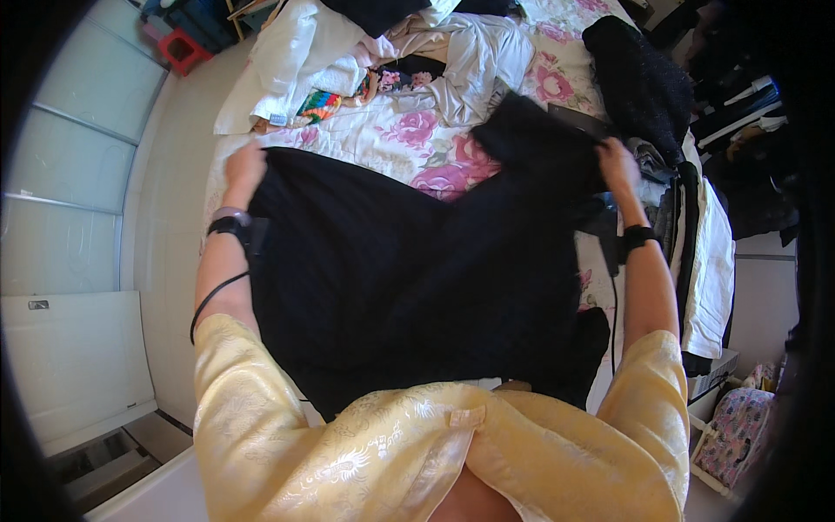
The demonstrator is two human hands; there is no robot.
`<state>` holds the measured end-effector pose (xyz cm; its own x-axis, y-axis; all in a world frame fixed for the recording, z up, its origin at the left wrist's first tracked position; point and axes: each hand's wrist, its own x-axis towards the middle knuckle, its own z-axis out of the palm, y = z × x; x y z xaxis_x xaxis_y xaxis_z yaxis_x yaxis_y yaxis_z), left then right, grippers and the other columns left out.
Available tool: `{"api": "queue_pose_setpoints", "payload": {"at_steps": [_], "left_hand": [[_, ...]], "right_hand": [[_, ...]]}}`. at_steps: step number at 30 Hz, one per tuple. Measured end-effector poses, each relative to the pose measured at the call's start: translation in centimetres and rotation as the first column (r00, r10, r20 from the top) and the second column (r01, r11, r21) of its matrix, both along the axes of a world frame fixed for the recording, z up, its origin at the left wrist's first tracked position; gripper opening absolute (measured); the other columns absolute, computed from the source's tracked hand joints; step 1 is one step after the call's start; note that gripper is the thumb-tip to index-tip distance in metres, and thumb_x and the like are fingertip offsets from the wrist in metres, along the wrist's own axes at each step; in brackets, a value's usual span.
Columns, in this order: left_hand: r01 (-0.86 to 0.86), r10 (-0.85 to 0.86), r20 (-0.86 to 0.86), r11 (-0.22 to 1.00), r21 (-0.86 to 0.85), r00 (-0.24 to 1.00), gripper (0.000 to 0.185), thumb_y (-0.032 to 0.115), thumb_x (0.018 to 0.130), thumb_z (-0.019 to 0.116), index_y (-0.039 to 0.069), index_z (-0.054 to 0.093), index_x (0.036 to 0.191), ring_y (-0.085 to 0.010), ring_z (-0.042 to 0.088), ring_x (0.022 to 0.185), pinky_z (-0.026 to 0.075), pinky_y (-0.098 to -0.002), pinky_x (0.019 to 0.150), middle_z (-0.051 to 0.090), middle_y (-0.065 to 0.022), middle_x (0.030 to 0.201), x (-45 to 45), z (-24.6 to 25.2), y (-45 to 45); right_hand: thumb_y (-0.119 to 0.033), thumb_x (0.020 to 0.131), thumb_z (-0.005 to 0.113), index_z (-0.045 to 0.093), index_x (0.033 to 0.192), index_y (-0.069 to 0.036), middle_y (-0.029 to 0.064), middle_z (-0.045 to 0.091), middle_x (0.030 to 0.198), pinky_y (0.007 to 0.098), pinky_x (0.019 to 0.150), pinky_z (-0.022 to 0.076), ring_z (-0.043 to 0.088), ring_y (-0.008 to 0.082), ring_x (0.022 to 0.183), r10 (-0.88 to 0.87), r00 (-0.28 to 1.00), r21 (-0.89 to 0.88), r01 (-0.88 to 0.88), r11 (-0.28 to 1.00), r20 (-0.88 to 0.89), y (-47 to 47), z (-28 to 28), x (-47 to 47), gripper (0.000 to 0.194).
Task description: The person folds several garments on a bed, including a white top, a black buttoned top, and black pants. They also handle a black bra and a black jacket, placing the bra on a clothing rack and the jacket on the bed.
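Note:
A large black cloth garment [417, 280] is spread between my two hands, its near end hanging close to my body. My left hand [246, 168] grips its upper left corner. At the upper right, my right hand [618, 164] is closed on the black fabric and looks slightly blurred. A part of the garment, perhaps a sleeve, flops over the bed beyond my right hand. Underneath and past it lies a floral bed sheet [417, 130] with pink flowers. Both wrists wear black straps with devices and cables.
Rumpled white and cream fabrics [483, 59] lie at the bed's far side. A dark sparkly garment [642, 91] and folded white trousers [708, 267] are along the right edge. A red plastic stool [184, 51] stands far left, near frosted cabinet doors [91, 130].

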<state>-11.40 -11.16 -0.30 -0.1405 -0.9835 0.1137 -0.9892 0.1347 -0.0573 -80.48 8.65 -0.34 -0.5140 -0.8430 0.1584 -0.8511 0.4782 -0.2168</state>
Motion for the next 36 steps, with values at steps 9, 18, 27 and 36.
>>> {"api": "queue_pose_setpoints", "payload": {"at_steps": [9,18,27,36], "left_hand": [[-0.372,0.364,-0.816,0.906,0.200,0.450,0.071,0.050,0.080,0.073,-0.001,0.056,0.127,-0.0271,0.059,0.116,0.047,-0.0389,0.095,0.060,-0.0187,0.126,8.9,-4.9,2.4],[0.063,0.289,-0.956,0.956,0.286,-0.047,0.044,0.026,0.084,0.074,0.002,0.062,0.119,-0.0207,0.058,0.110,0.044,-0.0358,0.098,0.064,-0.0103,0.118,3.4,7.2,9.4],[0.045,0.100,-0.994,0.994,0.098,-0.034,0.042,0.037,0.094,0.062,0.000,0.066,0.113,-0.0141,0.055,0.067,0.045,-0.0244,0.061,0.062,-0.0018,0.083,3.7,30.6,6.8],[-0.100,-0.585,-0.666,0.781,-0.617,-0.463,0.051,0.019,0.095,0.059,-0.001,0.043,0.140,-0.0339,0.040,0.134,0.026,-0.0479,0.116,0.045,-0.0175,0.144,12.4,37.4,24.0]], "right_hand": [[-0.068,0.081,0.059,0.069,0.105,0.007,0.0218,0.069,0.104,0.0384,0.090,0.0473,0.065,0.0327,0.103,-0.129,0.717,-0.120,0.286,0.951,0.685,0.4,-2.7,-3.8,0.079],[-0.038,0.078,0.078,0.033,0.143,0.010,0.0223,0.045,0.143,0.0352,0.109,0.0342,0.048,0.0311,0.128,-0.086,0.674,-0.049,0.178,0.983,0.733,-0.7,9.1,1.1,0.093],[-0.043,0.080,0.077,0.040,0.141,0.005,0.0197,0.051,0.138,0.0357,0.111,0.0341,0.050,0.0310,0.127,0.427,0.687,-0.699,0.165,0.696,0.588,0.6,28.4,-3.5,0.085],[-0.011,0.090,0.067,0.064,0.117,-0.006,0.0141,0.063,0.119,0.0404,0.104,0.0422,0.057,0.0276,0.119,0.842,0.349,-0.871,0.422,0.250,0.411,26.2,32.8,-8.8,0.028]]}}
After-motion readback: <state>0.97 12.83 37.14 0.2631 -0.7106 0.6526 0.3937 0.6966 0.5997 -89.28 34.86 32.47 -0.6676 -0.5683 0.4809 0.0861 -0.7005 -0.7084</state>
